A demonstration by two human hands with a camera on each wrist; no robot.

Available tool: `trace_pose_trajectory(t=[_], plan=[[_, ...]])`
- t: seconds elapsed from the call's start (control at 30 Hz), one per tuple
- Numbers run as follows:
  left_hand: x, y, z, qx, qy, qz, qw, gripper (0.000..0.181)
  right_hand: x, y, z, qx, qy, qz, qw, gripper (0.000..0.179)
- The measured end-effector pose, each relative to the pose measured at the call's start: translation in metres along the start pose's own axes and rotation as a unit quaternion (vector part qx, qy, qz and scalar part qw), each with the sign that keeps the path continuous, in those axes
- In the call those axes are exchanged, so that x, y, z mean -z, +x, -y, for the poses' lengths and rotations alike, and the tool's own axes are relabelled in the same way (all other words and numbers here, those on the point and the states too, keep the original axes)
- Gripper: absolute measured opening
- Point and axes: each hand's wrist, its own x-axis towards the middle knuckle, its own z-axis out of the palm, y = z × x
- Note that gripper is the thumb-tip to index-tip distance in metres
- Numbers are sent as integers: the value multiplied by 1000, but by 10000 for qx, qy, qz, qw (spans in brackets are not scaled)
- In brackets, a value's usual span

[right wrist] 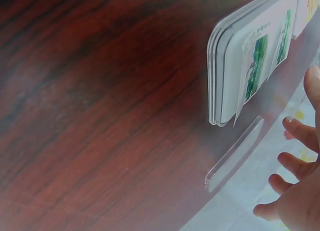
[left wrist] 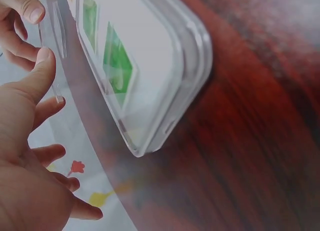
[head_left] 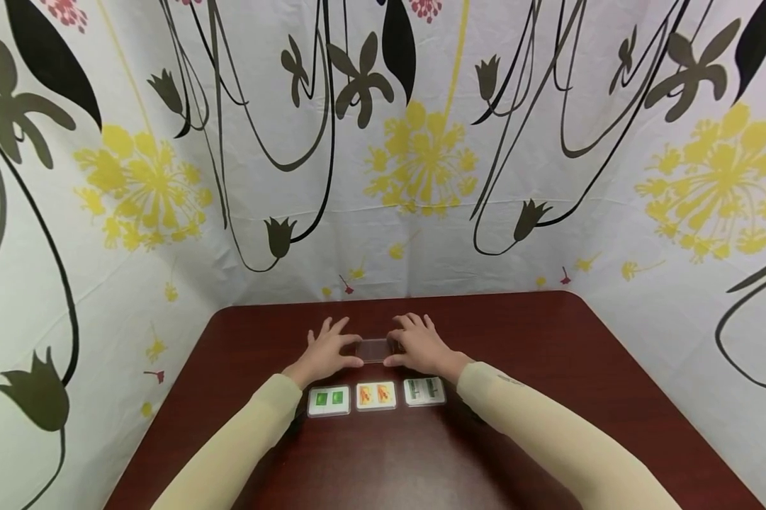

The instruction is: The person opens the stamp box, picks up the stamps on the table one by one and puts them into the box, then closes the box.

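My left hand [head_left: 327, 352] and right hand [head_left: 419, 346] hold a clear plastic lid [head_left: 375, 350] between them, pinching its opposite side edges with thumb and forefinger. The other fingers of both hands are spread. In the left wrist view the left thumb presses on the rim of the lid [left wrist: 58, 95]. Another clear plastic piece [right wrist: 235, 153] lies low on the table near the right hand. Closer to me is a row of clear cases holding picture cards: a green one [head_left: 329, 401], an orange one [head_left: 376, 396] and a dark green one [head_left: 424, 391].
The dark red wooden table [head_left: 383, 460] has rounded far corners. A white curtain [head_left: 408, 248] with a flower print hangs around its far side and both flanks. The row of cases sits beneath and between the two forearms.
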Motion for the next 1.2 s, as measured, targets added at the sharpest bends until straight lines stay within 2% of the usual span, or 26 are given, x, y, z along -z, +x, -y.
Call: trace_pose_trajectory(t=[0.3,0.43,0.67,1.0,1.2], plan=[[3,-10,-7,-167,-44,-112,9998,53,5,-12,5,220,38,-152,9996,59],[5,-16,-9,-166,-91,-58,9998,53,8,-18,8,292,64,-189,9994,58],[8,-30,-15,-361,-87,28,9993,54,11,-30,17,539,87,-188,9983,59],[-3,-48,-18,-462,30,178,9988,53,6,-45,25,989,-17,-409,9942,49],[-7,-55,-19,-496,86,250,9984,52,3,-53,28,984,118,-309,9946,51]])
